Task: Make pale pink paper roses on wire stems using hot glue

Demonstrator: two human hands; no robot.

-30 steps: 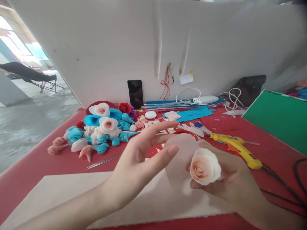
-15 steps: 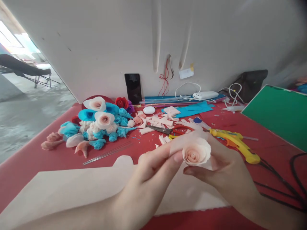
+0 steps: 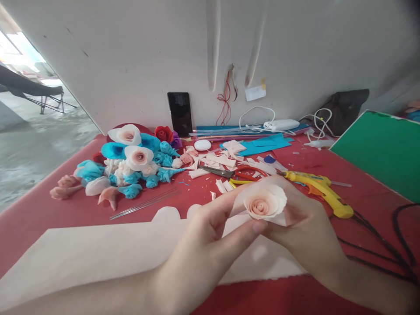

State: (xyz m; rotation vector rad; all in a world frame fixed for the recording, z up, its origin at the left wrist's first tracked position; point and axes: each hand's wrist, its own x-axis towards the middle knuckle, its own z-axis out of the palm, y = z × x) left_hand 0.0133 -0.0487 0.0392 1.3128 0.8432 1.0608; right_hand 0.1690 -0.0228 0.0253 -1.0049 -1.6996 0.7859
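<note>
The paper rose (image 3: 262, 205) is cream and peach.

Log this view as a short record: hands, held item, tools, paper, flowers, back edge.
held item: pale paper flower, spiral centre facing the camera
left hand: pinching the flower, thumb at its lower edge
right hand: holding the flower from the right
tools: yellow glue gun, red-handled scissors
paper: pale sheet below the hands
flowers: mixed-colour pile at left
back edge: black phone leaning upright

Glare bleaches the window (image 3: 10, 46) at upper left.
</note>
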